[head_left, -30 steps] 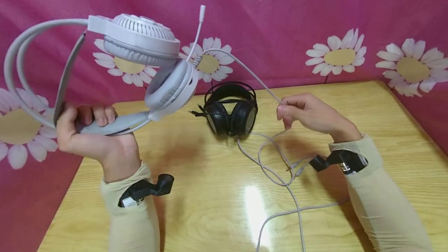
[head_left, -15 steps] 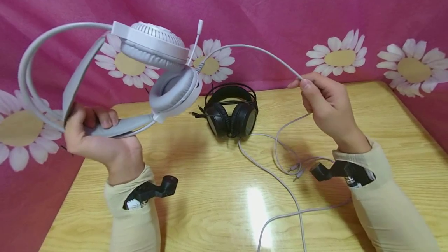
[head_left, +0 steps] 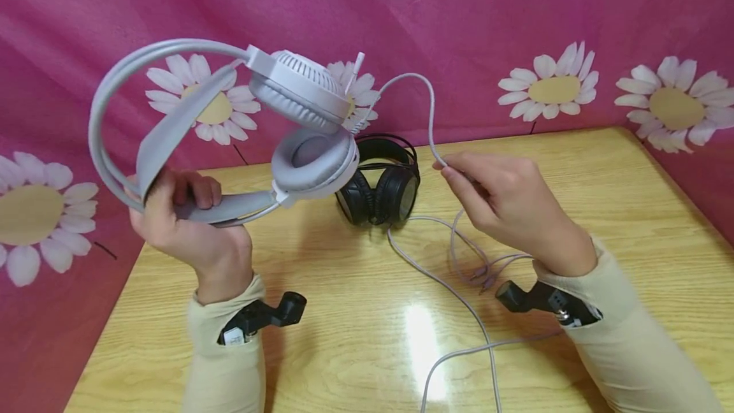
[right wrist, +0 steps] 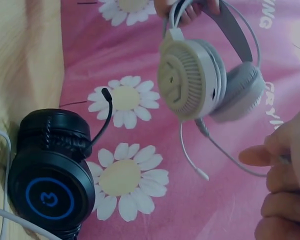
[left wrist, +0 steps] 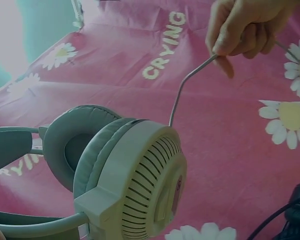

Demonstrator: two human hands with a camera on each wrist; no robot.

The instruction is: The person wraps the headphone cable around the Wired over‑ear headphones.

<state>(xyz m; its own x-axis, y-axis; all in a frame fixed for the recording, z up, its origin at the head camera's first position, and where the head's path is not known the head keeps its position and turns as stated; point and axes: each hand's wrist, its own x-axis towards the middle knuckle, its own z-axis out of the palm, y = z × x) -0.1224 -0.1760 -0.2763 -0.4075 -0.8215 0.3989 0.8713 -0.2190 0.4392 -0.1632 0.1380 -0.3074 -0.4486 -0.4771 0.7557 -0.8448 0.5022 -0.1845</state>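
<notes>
Up off the wooden table (head_left: pixel 573 171), the left hand (head_left: pixel 189 222) gripped the white headset (head_left: pixel 287 126) by its headband, fingers curled round it, at about nine o'clock. At three o'clock the right hand (head_left: pixel 504 202) pinched the headset's cable (head_left: pixel 427 101), apparently between thumb and forefinger. Behind them, at twelve o'clock, a black headset (head_left: pixel 378 180) rested on the table.

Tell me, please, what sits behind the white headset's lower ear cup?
Behind the white headset stands a black headset on the table; the ear cup hides its left edge. The pink flowered cloth hangs behind both.
</notes>
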